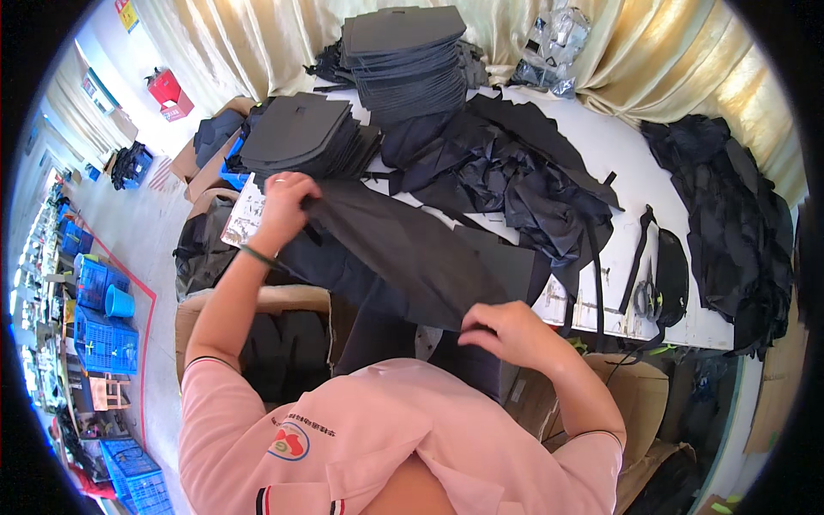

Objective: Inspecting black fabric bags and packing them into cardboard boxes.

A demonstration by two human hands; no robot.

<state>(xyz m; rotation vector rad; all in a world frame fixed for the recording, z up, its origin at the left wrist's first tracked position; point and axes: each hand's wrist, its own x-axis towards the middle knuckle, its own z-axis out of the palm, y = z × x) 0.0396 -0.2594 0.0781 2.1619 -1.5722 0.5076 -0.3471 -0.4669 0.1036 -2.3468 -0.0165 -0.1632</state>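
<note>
Both hands stretch a black fabric panel [412,257] over the white table [601,154] edge: the left hand [283,202] pinches its far corner closed, and the right hand [506,330] grips the near edge. Judging by this, the panel is being straightened; keeping it flat calls for even tension.

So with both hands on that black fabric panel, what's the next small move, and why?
Probably pull the black fabric panel taut and flat. The left hand pinches its far corner and the right hand grips the near edge, yet the cloth sags between them over the white table.
</note>
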